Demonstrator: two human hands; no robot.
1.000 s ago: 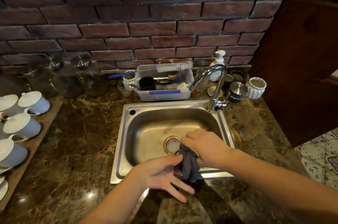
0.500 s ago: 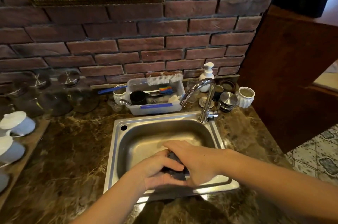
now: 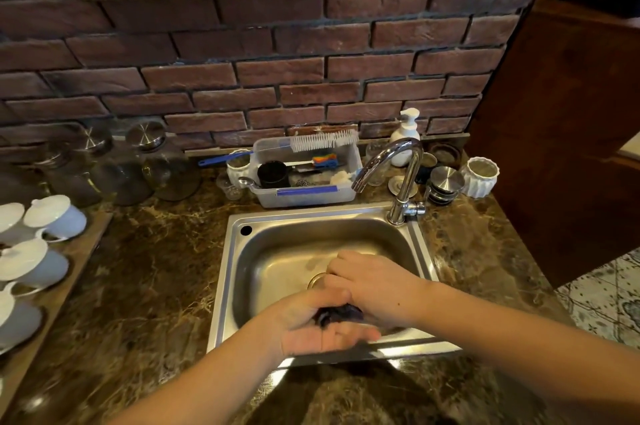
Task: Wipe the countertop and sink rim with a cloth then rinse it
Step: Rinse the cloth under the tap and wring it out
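A dark grey cloth [image 3: 337, 314] is bunched between both hands over the near part of the steel sink [image 3: 239, 261]. My left hand [image 3: 311, 324] cups the cloth from below, fingers curled round it. My right hand [image 3: 374, 286] grips it from above and covers most of it, so only a small dark wad shows. The chrome tap [image 3: 398, 178] stands at the sink's back right; no water runs from its spout. Brown marble countertop [image 3: 138, 279] surrounds the sink.
A plastic tub [image 3: 308, 192] of brushes sits behind the sink. A soap pump [image 3: 406, 133], a steel-lidded jar [image 3: 445, 185] and a white ribbed cup [image 3: 481, 176] stand right of the tap. Glass jars [image 3: 162, 164] and white cups on a board [image 3: 52, 220] fill the left.
The cloth hung from my right hand a second ago; now both hands are closed round it in a tight wad. The view has tilted upward.
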